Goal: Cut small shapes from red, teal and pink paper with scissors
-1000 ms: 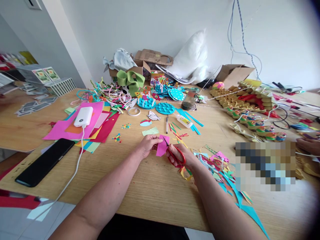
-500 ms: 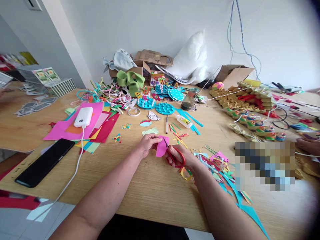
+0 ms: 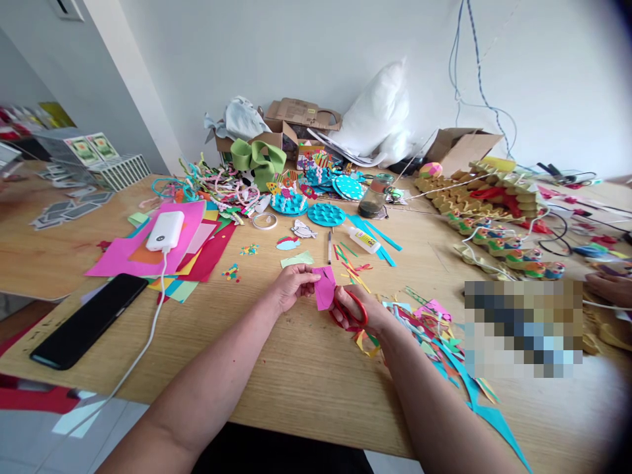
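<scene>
Between thumb and fingers, my left hand [image 3: 295, 287] pinches a small piece of magenta paper [image 3: 324, 293] by its left edge. My right hand [image 3: 359, 307] is closed around red-handled scissors [image 3: 359, 304], whose blades are mostly hidden at the paper's right side. Just beyond my hands are a pale green paper piece [image 3: 297, 259], a pen [image 3: 329, 247], a fish-shaped cut-out [image 3: 288, 243] and a white fish drawing [image 3: 303, 229]. Thin coloured paper strips [image 3: 352, 266] lie near a glue bottle [image 3: 364, 239].
On the left, a white power bank [image 3: 166, 230] with a cable rests on coloured paper sheets [image 3: 118, 245], near a black phone [image 3: 89, 320]. Paper scraps [image 3: 444, 349] lie beside my right forearm. Egg cartons [image 3: 474, 197] and another person's hand [image 3: 608, 289] are at right.
The magenta paper has turned slightly and shifted right against the scissors. The dark blades seen across it before are now mostly out of sight. Both hands stay nearly in place.
</scene>
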The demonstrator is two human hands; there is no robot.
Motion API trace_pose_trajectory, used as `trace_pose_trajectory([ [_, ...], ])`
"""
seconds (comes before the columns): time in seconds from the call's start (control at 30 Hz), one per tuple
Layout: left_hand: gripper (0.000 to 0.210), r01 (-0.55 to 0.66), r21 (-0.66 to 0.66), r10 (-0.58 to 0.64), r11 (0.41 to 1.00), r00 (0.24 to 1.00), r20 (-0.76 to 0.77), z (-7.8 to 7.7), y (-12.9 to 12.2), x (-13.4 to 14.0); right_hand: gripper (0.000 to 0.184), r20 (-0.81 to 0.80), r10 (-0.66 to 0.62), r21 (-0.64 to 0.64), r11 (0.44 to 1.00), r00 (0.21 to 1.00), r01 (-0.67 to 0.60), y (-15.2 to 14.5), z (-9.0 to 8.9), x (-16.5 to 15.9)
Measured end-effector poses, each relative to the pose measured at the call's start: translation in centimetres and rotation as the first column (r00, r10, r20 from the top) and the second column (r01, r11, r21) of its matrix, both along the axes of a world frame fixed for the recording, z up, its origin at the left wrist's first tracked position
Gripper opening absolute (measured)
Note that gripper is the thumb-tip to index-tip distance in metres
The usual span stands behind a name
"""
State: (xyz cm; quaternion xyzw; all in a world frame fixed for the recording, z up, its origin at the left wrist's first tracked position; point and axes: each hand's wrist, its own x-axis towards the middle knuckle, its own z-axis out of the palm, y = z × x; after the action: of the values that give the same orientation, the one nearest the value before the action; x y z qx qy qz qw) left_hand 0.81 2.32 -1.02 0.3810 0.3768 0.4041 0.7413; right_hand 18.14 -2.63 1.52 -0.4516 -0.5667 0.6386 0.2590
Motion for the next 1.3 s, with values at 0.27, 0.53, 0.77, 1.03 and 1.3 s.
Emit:
trace_pose_trajectory([
  [0.27,0.020,-0.011,0.049,0.013,0.999,0.999,-0.051,0.04,-0.02,-0.08,0.061,0.114,0.020,0.006,1.000,0.993,-0.020,0.27,-0.54,0.42],
  [0.53,0.020,-0.006,0.067,0.009,0.998,0.999,-0.052,-0.09,-0.01,-0.10,0.059,0.120,-0.032,-0.013,0.999,0.992,0.034,0.19,-0.38,0.43],
  [0.77,0.021,-0.032,0.059,0.035,0.998,0.998,-0.048,-0.06,0.07,-0.04,0.059,0.102,-0.054,-0.037,0.998,0.993,0.058,0.07,-0.29,0.36],
  [1.03,0.022,-0.048,0.065,0.049,0.997,0.999,-0.015,-0.19,0.10,0.04,0.064,0.095,-0.067,-0.037,0.997,0.993,0.071,0.10,-0.42,0.35],
  [1.3,0.026,-0.046,0.041,0.046,0.998,0.999,0.010,0.22,-0.04,0.01,0.061,0.095,-0.077,-0.043,0.996,0.992,0.081,0.10,-0.48,0.24],
])
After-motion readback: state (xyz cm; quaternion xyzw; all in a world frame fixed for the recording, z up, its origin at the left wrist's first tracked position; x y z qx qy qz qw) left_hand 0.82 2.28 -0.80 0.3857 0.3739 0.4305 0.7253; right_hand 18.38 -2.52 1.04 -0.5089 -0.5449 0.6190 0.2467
